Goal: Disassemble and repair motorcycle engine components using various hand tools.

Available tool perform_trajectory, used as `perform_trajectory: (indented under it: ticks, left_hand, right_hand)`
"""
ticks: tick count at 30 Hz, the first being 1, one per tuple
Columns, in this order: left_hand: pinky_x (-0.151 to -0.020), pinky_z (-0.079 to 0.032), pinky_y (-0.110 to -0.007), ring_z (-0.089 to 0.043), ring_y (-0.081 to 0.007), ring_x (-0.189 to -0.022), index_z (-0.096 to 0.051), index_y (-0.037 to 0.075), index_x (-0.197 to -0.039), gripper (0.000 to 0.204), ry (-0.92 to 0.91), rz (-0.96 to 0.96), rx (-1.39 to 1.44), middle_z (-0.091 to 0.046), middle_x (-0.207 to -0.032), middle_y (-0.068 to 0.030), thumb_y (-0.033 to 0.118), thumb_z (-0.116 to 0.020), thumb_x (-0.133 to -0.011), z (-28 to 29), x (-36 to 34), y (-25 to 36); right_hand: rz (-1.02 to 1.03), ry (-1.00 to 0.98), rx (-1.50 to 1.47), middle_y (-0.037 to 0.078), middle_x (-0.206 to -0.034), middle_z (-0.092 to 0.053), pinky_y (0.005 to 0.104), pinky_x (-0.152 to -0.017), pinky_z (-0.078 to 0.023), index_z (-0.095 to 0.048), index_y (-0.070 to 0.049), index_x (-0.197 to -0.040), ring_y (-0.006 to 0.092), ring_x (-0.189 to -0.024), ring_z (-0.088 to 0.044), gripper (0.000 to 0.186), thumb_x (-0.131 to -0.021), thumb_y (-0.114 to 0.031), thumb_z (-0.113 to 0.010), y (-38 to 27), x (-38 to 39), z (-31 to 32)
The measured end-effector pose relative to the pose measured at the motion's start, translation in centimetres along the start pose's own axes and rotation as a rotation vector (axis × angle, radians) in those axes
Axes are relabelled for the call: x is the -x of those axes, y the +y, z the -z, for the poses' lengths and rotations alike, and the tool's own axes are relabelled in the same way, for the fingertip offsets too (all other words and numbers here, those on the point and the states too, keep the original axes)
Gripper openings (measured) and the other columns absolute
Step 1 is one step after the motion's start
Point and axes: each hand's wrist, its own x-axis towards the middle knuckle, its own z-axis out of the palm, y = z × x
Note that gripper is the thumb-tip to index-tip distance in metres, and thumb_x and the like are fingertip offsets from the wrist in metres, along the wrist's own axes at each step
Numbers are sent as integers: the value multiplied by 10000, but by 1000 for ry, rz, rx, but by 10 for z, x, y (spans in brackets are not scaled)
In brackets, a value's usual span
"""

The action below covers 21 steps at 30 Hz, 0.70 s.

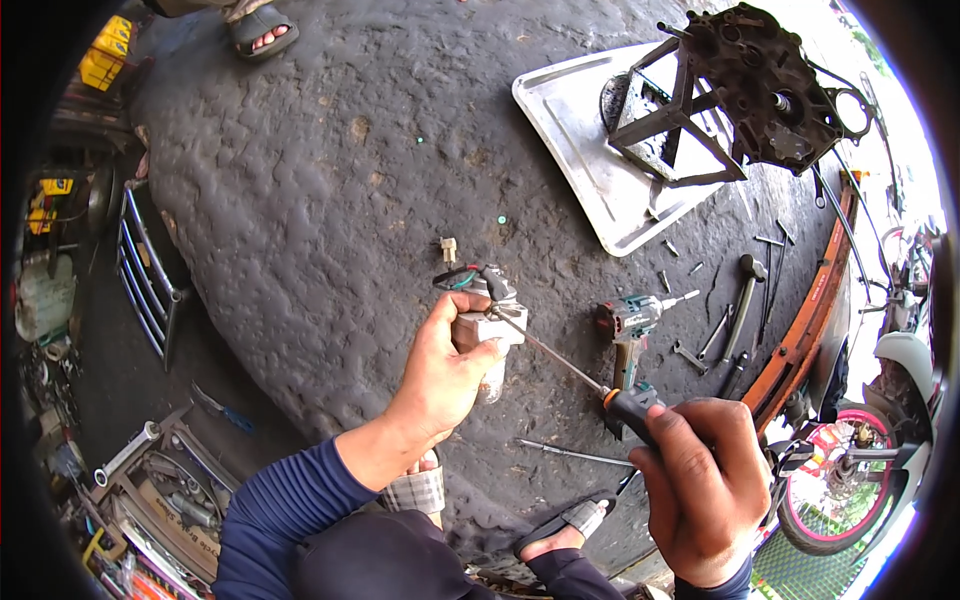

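The power drill (632,318) is taken here as the landmark, lying on the dark, rough ground. To the left of the drill, a small metal part (485,330) is held above the ground by the left hand (440,375), gripped between the thumb and the fingers. In front of the drill and slightly to its right, the handle of a screwdriver (604,393) is grasped firmly by the right hand (710,480), and its shaft is pointed leftward to the metal part. The tip seems to be brought against this part, but whether it is seated in a screw cannot be told.

As for progress, the work on the metal part appears to be under way and not finished: the part is not taken into separate pieces, and wires (458,278) with a pale connector (448,249) are seen at its far end. No removed screw can be made out with certainty. Beyond the drill, an engine casing (760,90) is supported over a metal tray (570,150) and is touched by neither hand.
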Motion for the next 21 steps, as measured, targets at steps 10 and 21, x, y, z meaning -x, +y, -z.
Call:
perform_trajectory:
  ticks: [10,21]
  left_hand:
    - [-935,-548,-330,-654,-147,-1077,-543,49,-1235,397,-32,61,-1,-673,-1188,-82,-104,-681,-895,2,-1,9]
    - [-887,-554,-324,-666,-158,-1015,-557,38,-1209,369,12,92,-17,-677,-1155,-93,-116,-651,-887,11,1,18]
  right_hand:
    - [338,-48,12,126,-1061,-672,379,-651,-538,-766,20,-964,290,-830,-657,328,-640,39,-812,1,-3,18]
    - [325,-53,27,184,-965,-645,353,-583,-539,-745,44,-1003,271,-740,-667,363,-656,50,-849,6,10,5]
